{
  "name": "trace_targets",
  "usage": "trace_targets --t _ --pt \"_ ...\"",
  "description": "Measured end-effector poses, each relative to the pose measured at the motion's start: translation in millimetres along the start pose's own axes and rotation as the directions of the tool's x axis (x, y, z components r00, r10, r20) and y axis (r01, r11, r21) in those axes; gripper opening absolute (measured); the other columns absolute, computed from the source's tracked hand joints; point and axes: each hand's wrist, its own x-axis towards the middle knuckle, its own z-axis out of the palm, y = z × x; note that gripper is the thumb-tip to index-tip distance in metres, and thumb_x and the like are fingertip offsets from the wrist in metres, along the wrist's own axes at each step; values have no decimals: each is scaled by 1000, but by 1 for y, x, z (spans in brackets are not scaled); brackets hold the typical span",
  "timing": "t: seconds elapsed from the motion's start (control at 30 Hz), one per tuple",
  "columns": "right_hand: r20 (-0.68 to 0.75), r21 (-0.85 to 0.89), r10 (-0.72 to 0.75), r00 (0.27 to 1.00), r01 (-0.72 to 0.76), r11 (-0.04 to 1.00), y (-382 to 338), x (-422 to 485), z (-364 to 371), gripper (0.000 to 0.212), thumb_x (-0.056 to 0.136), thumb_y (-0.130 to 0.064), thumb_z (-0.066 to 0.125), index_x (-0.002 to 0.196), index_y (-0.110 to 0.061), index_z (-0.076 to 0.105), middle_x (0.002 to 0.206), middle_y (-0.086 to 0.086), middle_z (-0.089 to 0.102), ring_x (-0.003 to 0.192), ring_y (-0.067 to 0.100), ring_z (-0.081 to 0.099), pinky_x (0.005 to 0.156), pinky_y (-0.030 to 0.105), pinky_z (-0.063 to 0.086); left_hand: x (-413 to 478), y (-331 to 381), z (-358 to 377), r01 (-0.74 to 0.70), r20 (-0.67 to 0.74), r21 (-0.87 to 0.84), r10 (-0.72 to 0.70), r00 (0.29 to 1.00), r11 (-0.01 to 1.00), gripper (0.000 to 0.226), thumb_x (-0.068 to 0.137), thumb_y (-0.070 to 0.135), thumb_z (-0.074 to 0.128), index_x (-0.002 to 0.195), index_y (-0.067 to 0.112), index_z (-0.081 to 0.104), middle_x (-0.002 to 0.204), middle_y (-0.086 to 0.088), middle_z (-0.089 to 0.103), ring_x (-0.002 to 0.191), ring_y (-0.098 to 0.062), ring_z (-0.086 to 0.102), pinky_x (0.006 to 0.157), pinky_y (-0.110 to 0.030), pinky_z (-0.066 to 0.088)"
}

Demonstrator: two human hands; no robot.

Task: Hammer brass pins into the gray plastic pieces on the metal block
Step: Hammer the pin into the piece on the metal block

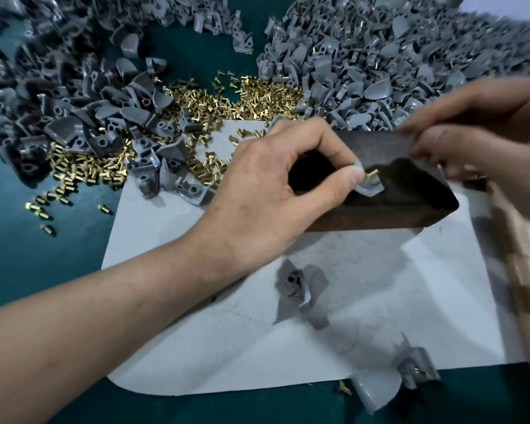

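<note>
A dark rusty metal block (389, 206) lies on a white felt mat (227, 347). On the block's top sits a gray plastic piece (369, 188) with a brass pin (371, 172) sticking up from it. My left hand (276, 191) pinches that piece between thumb and forefinger. My right hand (484, 139) hovers over the block's right end with curled fingers round a wooden hammer handle (523, 289), which is blurred and runs down the right edge. The hammer head is hidden.
Loose brass pins (214, 99) are heaped behind the mat. Gray plastic pieces lie in a pile at the left (74, 111) and a bigger pile at the back right (380, 62). Two pinned pieces (300, 289) (410, 368) lie on the mat's near part. The table is teal.
</note>
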Motion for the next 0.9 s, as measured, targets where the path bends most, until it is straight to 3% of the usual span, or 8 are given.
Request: trace_targets --t 0.07,0.13,0.23,0.3,0.4,0.57,0.7,0.9 --pt "-169 -147 36 985 -62 987 14 0 -36 16 89 -37 61 77 -44 69 65 -6 67 52 -1 63 45 11 45 -1 -1 1 17 2 -61 -17 1000 998 4 87 22 68 86 19 66 97 9 69 98 -12 62 83 -29 52" --pt "-189 -320 159 969 -214 923 26 -9 -63 37 74 -71 63 75 -35 67 63 -4 67 52 8 65 52 23 48 -2 -3 2 17 -16 -69 -19 1000 997 4 85 21 69 84 19 66 99 11 68 101 -9 61 87 -22 48" --pt "-93 -420 630 771 -604 677 33 -61 -56 86 23 -97 57 73 -28 63 48 0 64 41 22 64 55 35 52 -4 -5 1 40 -9 -77 -41 999 996 5 85 24 69 83 21 67 101 15 65 104 -3 58 90 -19 46" --pt "-58 -521 718 693 -635 571 30 -76 -28 77 35 -88 63 74 -22 59 44 -7 62 37 12 60 49 27 48 -5 -6 1 81 8 -71 -81 997 994 6 80 31 67 82 25 66 103 19 63 105 2 55 91 -24 50" --pt "-212 -467 645 734 -656 593 23 -82 -14 32 66 -47 73 67 -18 60 40 -3 58 40 10 56 40 21 39 -4 0 2 118 19 -56 -117 993 991 8 75 33 65 83 29 64 105 24 60 106 10 51 90 -29 54" --pt "-127 218 725 677 -694 687 6 -92 -21 18 89 -9 59 92 9 58 57 14 51 37 20 39 39 23 35 -3 5 2 121 19 -25 -121 992 992 7 75 31 63 82 32 63 104 28 58 105 14 48 94 -33 52" --pt "-345 131 478 808 -463 876 -33 -103 -14 15 97 -20 50 93 -12 62 51 2 52 30 17 43 32 19 32 -3 4 1 88 19 -8 -88 996 996 10 80 22 68 80 31 62 103 27 59 106 10 49 96 -28 47" --pt "-180 -99 260 949 -280 955 -88 -95 11 40 91 -10 57 113 -43 58 63 -7 65 27 10 49 32 15 36 1 -2 0 53 -2 28 -53 999 998 24 80 10 73 73 30 62 102 21 60 104 4 53 89 -8 38"
